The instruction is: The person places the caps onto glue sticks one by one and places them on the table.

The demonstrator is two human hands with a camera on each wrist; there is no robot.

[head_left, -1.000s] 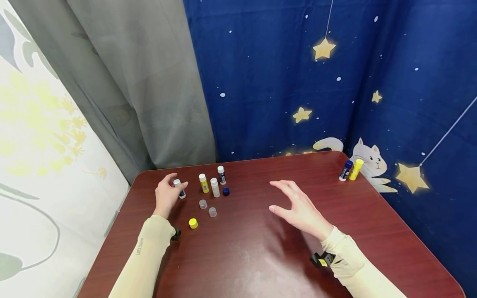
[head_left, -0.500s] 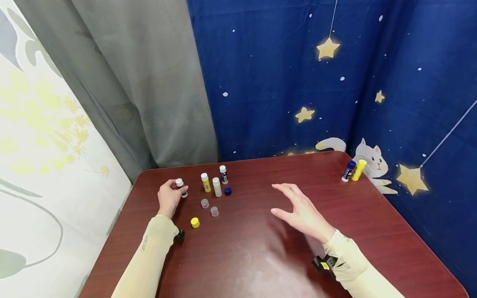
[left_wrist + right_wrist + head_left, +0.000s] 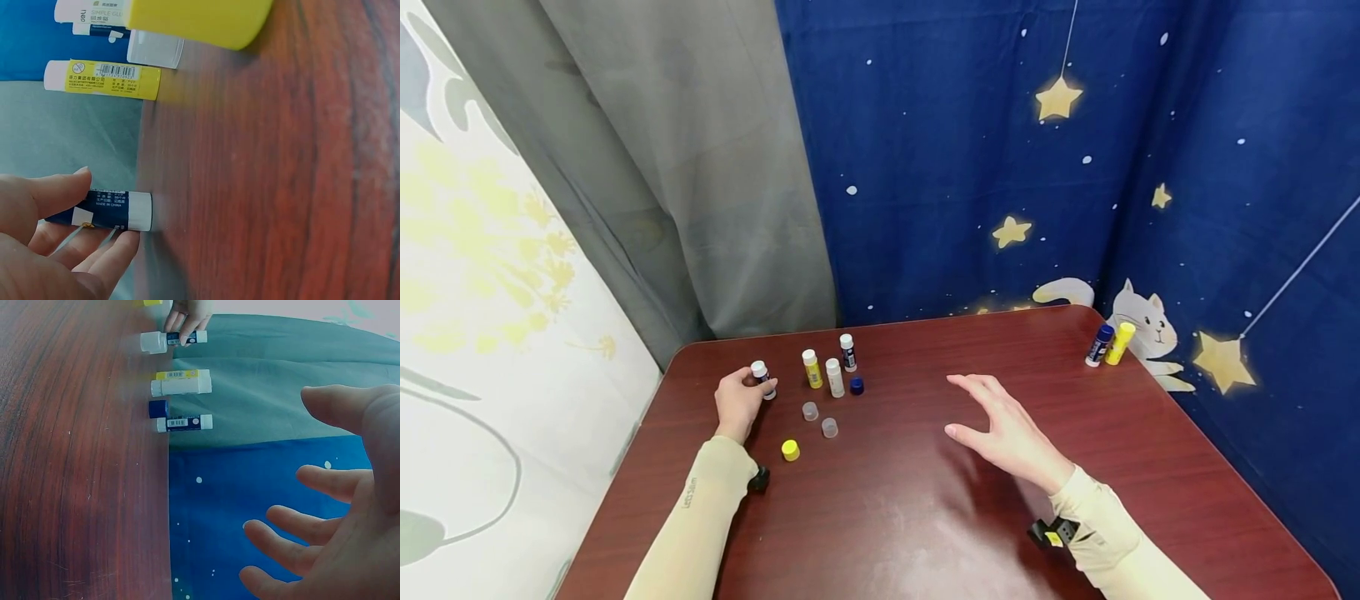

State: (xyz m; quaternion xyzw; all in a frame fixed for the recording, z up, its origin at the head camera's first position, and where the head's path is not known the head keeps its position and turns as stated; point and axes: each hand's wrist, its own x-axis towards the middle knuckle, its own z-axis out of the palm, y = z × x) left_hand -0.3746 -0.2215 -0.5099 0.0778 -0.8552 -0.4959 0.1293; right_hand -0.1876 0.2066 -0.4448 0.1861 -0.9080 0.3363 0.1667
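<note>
At the table's far left, my left hand (image 3: 737, 404) holds an uncapped navy glue stick (image 3: 112, 207) between thumb and fingers. It stands upright, its white end up. To its right are a yellow glue stick (image 3: 812, 370), a white glue stick (image 3: 835, 379) and another navy glue stick (image 3: 848, 353), all upright without caps. Near them lie a blue cap (image 3: 857, 385), two clear caps, one of them the nearer clear cap (image 3: 829, 427), and a yellow cap (image 3: 790, 450). My right hand (image 3: 1015, 433) hovers over the table's right half, fingers spread, holding nothing.
At the far right corner of the red-brown table (image 3: 887, 517) stand a capped navy glue stick (image 3: 1099, 346) and a capped yellow glue stick (image 3: 1120, 344), side by side. Grey curtain (image 3: 737, 208) and blue star-print curtain (image 3: 940, 167) hang behind the table's back edge.
My left fingers have closed in from around the navy glue stick to hold it. The right hand stays nearly still, and the head view shifts slightly.
</note>
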